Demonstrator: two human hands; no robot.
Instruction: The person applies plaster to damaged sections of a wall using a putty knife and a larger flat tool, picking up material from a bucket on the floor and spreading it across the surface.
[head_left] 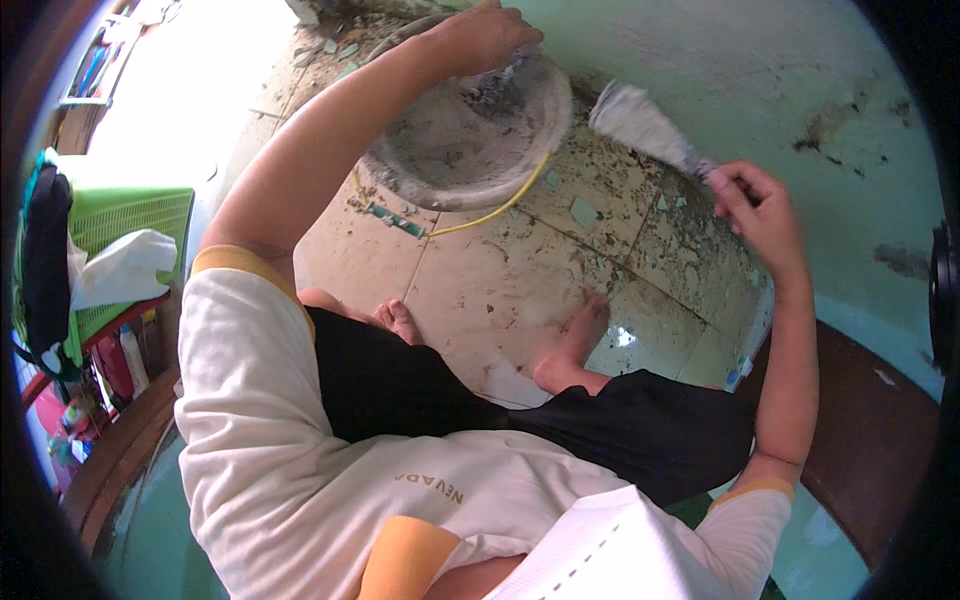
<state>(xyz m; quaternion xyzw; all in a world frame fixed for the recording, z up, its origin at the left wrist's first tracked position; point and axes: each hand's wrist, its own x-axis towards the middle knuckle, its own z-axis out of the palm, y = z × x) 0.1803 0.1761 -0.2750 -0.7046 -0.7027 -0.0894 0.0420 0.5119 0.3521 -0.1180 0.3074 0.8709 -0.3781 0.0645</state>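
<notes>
My right hand (757, 215) is closed round the handle of a putty knife (640, 118). Its wide blade, coated in grey-white paste, points up and left beside the green wall. My left hand (490, 40) is over the far right rim of a round bucket (563, 105), its fingers curled. What those fingers grip cannot be made out; a dark grey clump lies just under them. Grey mortar (455, 130) covers the inside of the bucket. A yellow bail handle (492, 215) with a green grip (395, 219) hangs down at its near side.
Plaster crumbs and green paint chips (584, 211) litter the tiled floor (470, 270). The green wall (740, 70) has damaged patches on the right. My bare feet (575, 340) are near the bucket. A green basket (130, 230) with cloths stands left; a brown panel (850, 430) lies right.
</notes>
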